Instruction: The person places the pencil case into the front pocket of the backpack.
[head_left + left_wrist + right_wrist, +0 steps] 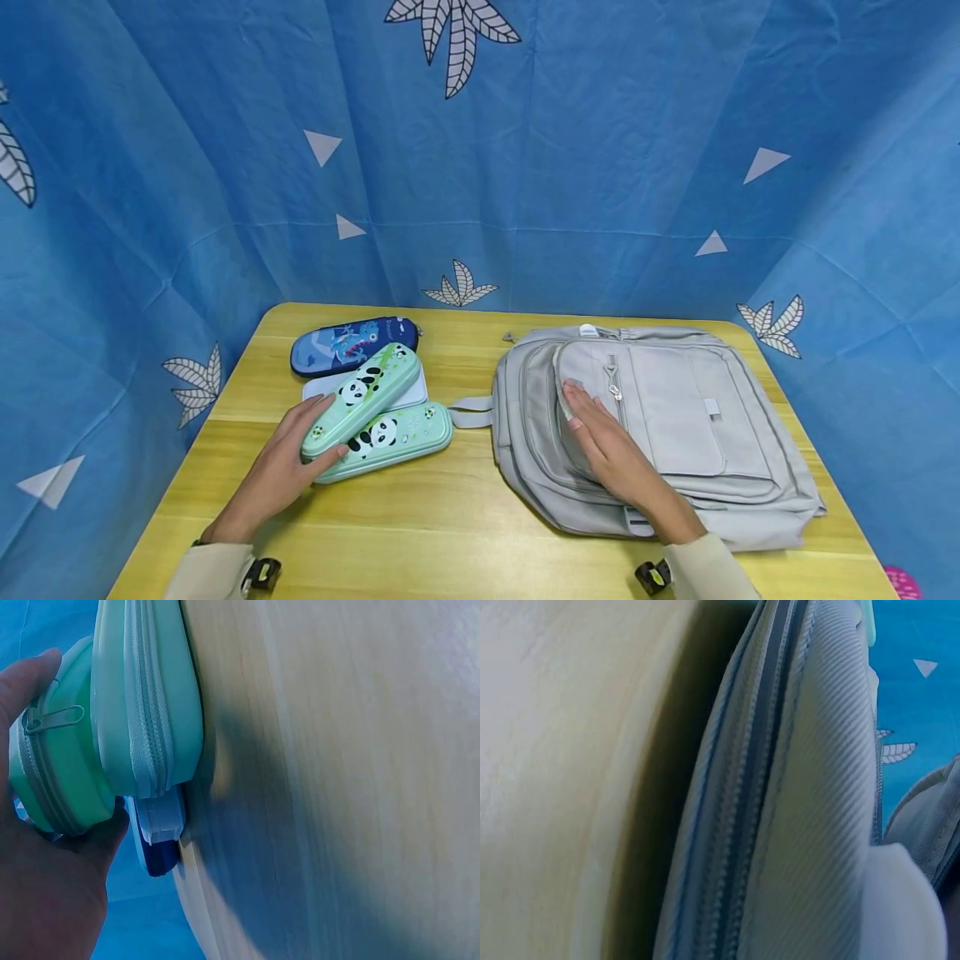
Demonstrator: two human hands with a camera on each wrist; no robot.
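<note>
Left hand (288, 454) grasps upper panda case (363, 400) near one end, risking tilt; right hand (617, 454), fingers extended, touches backpack (675, 408).

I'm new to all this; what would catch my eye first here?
Probably the big gray backpack lying on the right of the table, with the person's right hand on it. Next, on the left, comes a green panda case gripped by the left hand over a matching case. Behind everything hangs bright blue cloth with white leaves.
</note>
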